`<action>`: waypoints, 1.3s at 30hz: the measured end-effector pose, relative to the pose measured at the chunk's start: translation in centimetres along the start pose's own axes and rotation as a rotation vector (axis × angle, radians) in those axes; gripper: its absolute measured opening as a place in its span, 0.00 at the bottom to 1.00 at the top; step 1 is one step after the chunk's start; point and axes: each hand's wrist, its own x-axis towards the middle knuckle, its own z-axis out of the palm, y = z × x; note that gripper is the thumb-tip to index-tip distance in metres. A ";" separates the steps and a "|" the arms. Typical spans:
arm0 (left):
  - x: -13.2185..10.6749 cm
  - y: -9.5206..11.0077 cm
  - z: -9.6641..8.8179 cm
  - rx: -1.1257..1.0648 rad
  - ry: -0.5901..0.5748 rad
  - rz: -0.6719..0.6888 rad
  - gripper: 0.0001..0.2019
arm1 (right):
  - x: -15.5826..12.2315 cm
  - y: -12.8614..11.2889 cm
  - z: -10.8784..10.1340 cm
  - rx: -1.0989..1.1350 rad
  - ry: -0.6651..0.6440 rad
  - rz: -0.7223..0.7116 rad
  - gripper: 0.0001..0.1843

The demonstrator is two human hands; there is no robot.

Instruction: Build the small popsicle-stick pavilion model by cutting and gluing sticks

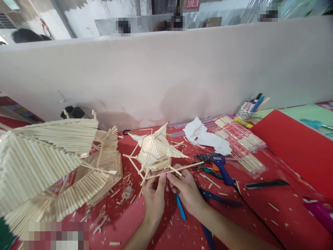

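A small star-pointed model built of thin wooden sticks (154, 148) lies in front of me. Along its near edge runs a loose-looking wooden stick (191, 165), its far end jutting out to the right. My left hand (154, 194) pinches the stick's left part between thumb and fingers, close against the model. My right hand (186, 187) is closed on the same stick further right, fingertips beside the model's front corner. Below the hands lies a blue-handled tool (180, 207), partly hidden by the right hand. Fingertips behind the stick are mostly hidden.
A large stick-built roofed structure (49, 163) fills the left. On the right lie a blue glue gun (221, 165), crumpled tissue (205, 135), bagged sticks (241, 142), a black cutter (266, 184) and a red board (299, 146). A white partition (156, 80) stands behind.
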 end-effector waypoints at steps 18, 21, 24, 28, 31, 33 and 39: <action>-0.4 -1.1 0.0 -0.005 0.010 -0.064 0.24 | 0.8 -13.2 -5.4 -1.400 -0.765 0.251 0.12; -0.4 -1.7 -0.1 -0.054 0.018 -0.074 0.23 | 0.9 -14.4 -7.0 -1.656 -0.569 0.211 0.14; -0.4 -2.2 -0.2 -0.089 0.007 -0.088 0.22 | 1.1 -15.7 -9.1 -1.911 -0.306 0.208 0.14; -0.4 -2.3 -0.2 -0.094 0.007 -0.097 0.20 | 1.5 -16.4 -10.8 -2.165 -0.063 0.240 0.13; -0.3 -2.2 -0.2 -0.090 0.007 -0.090 0.20 | 1.8 -15.9 -10.3 -2.161 -0.121 0.238 0.11; -0.3 -2.2 -0.2 -0.095 0.009 -0.091 0.21 | 1.9 -15.3 -9.6 -2.101 -0.238 0.192 0.09; -0.2 -2.2 -0.3 -0.082 -0.005 -0.095 0.20 | 1.5 -13.4 -8.3 -1.979 -0.355 0.049 0.11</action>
